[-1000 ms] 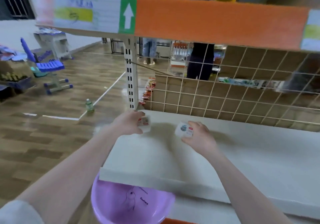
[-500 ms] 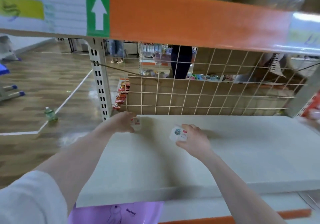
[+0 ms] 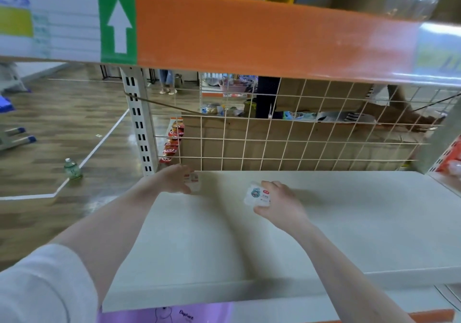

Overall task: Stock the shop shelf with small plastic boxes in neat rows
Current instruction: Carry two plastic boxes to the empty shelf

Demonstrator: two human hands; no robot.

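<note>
Two small plastic boxes are in play on the white shelf. The first box sits at the back left corner, about eleven o'clock from the shelf's middle, close to the wire grid back panel; the left hand has its fingers curled around it, though blur hides whether the box touches the board. Over at one o'clock from the middle, the second box, white with a blue picture and a red mark on its label, is pinched in the right hand, thumb below and fingers above, label facing up. The hands are well apart, each clamped on its own box. Outward now: a perforated upright post at ten o'clock, an orange shelf edge strip overhead at twelve with a green arrow sign, a purple basin at six o'clock under the shelf, a green bottle on the wooden floor at nine.
</note>
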